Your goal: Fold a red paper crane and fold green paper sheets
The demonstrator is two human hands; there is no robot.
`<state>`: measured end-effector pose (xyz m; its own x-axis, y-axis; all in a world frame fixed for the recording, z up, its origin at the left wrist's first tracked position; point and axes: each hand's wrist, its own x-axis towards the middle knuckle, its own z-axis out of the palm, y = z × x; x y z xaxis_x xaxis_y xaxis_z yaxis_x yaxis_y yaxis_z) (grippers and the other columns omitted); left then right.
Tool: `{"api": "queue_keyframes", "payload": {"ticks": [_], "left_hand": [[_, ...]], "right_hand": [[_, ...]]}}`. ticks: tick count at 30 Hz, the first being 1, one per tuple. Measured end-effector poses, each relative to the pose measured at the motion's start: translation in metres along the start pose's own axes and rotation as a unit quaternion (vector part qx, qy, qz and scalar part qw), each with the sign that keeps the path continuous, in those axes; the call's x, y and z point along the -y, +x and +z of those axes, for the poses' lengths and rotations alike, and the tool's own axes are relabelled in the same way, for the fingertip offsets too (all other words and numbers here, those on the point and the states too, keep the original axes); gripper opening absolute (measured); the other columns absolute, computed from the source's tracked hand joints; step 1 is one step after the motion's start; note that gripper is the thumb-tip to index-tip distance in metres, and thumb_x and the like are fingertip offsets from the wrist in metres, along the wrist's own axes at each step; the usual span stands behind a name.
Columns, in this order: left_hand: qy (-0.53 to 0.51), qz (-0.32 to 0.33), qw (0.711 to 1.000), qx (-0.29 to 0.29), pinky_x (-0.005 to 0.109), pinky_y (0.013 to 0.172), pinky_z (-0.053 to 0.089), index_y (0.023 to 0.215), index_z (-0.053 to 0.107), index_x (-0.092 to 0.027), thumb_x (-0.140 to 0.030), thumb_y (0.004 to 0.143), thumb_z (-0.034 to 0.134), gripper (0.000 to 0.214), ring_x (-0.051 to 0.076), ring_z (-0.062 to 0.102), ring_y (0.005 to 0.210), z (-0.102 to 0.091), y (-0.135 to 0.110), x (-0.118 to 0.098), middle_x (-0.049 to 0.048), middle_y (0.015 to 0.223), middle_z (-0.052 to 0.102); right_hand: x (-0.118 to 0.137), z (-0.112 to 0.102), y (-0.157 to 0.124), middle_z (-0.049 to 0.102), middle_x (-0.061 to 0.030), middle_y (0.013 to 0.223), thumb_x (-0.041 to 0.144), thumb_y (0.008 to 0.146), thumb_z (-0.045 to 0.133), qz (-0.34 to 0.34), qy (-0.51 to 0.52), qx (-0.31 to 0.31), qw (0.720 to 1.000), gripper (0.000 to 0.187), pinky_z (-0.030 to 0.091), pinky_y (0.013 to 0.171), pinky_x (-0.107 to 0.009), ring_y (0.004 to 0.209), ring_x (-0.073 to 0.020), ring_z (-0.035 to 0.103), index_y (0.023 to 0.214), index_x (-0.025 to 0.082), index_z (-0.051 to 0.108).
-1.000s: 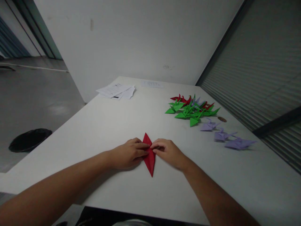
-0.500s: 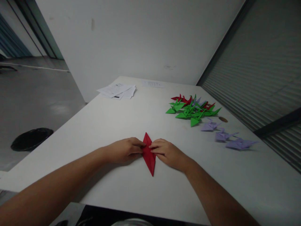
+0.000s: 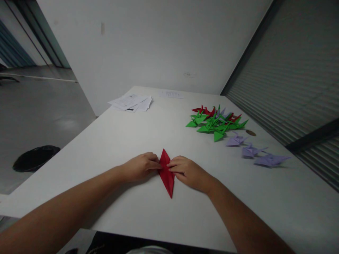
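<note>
A red sheet of origami paper (image 3: pixel 167 179), folded into a long diamond, lies flat on the white table between my hands. Its points face away from me and toward me. At its left edge, my left hand (image 3: pixel 141 167) pinches the paper between thumb and curled fingers. My right hand (image 3: pixel 186 172) rests from the other side, its fingertips pressing on the diamond's right half near the middle. Part of the paper's right edge is hidden under those fingers.
Green, red and purple folded paper cranes (image 3: pixel 212 123) are heaped at the back right. Several purple cranes (image 3: pixel 250 151) stand nearer, beside a brown round spot (image 3: pixel 250 133). Printed sheets (image 3: pixel 131 102) lie at the back left. A black bin (image 3: pixel 35 158) stands on the floor.
My left hand has shifted slightly left and up along the paper's edge, with its fingers drawn back a little. The right hand keeps almost the same place on the red paper.
</note>
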<state>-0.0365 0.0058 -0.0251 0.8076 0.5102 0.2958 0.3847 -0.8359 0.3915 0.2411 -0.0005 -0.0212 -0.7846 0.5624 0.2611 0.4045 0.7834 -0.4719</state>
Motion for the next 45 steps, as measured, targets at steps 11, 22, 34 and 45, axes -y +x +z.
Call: {"api": "queue_keyframes", "payload": {"ticks": [11, 22, 34, 45], "left_hand": [[0.011, -0.011, 1.000, -0.003, 0.033, 0.078, 0.053, 0.112, 0.077, -0.017, -0.007, 0.095, 0.053, 0.031, 0.021, 0.061, 0.090, 0.004, 0.011, -0.011, 0.0117, 0.101, 0.065], [0.002, -0.044, 0.998, -0.046, 0.035, 0.085, 0.055, 0.108, 0.072, -0.014, -0.012, 0.094, 0.062, 0.017, 0.022, 0.063, 0.095, 0.015, 0.020, -0.018, 0.0118, 0.103, 0.067], [0.015, 0.016, 0.999, -0.027, 0.038, 0.090, 0.056, 0.104, 0.078, -0.013, -0.013, 0.098, 0.058, 0.021, 0.025, 0.066, 0.103, 0.012, 0.015, -0.016, 0.0150, 0.107, 0.071], [0.083, 0.061, 0.994, 0.032, 0.045, 0.098, 0.055, 0.126, 0.071, -0.014, -0.023, 0.102, 0.056, 0.030, 0.029, 0.065, 0.108, -0.004, 0.003, -0.024, 0.0181, 0.115, 0.068]], "right_hand": [[0.005, -0.002, 0.002, 0.079, -0.0080, 0.116, 0.004, 0.091, 0.064, 0.009, 0.009, -0.003, 1.000, 0.031, 0.053, 0.105, -0.043, 0.112, -0.0232, 0.067, 0.110, 0.022, 0.081], [0.004, -0.001, 0.004, 0.078, -0.0074, 0.112, 0.005, 0.091, 0.066, 0.001, 0.000, 0.009, 1.000, 0.026, 0.051, 0.104, -0.043, 0.110, -0.0228, 0.068, 0.106, 0.021, 0.081], [0.002, 0.000, 0.002, 0.079, -0.0074, 0.114, 0.006, 0.091, 0.066, 0.000, 0.009, -0.013, 1.000, 0.029, 0.053, 0.104, -0.043, 0.110, -0.0231, 0.069, 0.110, 0.023, 0.081], [0.008, -0.005, 0.001, 0.074, -0.0096, 0.123, 0.009, 0.092, 0.069, -0.005, -0.013, -0.010, 1.000, 0.029, 0.054, 0.103, -0.043, 0.117, -0.0254, 0.063, 0.113, 0.024, 0.080]]}}
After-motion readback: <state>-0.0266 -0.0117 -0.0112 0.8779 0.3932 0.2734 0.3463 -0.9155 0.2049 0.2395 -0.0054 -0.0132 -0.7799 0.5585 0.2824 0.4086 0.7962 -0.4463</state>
